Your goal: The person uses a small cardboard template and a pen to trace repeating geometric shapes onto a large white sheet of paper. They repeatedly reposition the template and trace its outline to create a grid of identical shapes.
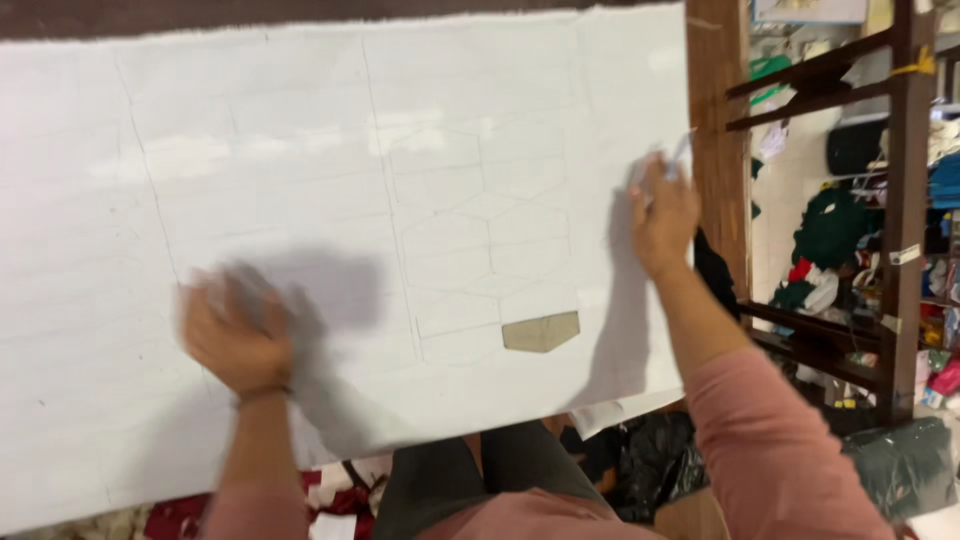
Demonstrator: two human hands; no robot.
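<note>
A large white sheet (330, 230), faintly pencilled with hexagon outlines, covers the bench (715, 90). The left hand (238, 335) rests flat and blurred on its lower part, fingers spread. The right hand (662, 212) at the sheet's right edge pinches a pen (681, 155). A tan cardboard template (541, 331) lies on the sheet between both hands. Cluttered shelves (905, 200) stand beyond.

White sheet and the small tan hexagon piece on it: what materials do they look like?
White sheet: looks like thin fabric or interfacing, matte, with faint creases, a slightly ragged top edge and pencilled outlines; paper is possible. Tan hexagon piece: likely stiff card or thin board, flat, clean-cut edges, dull finish. Motion blur leaves both open.
</note>
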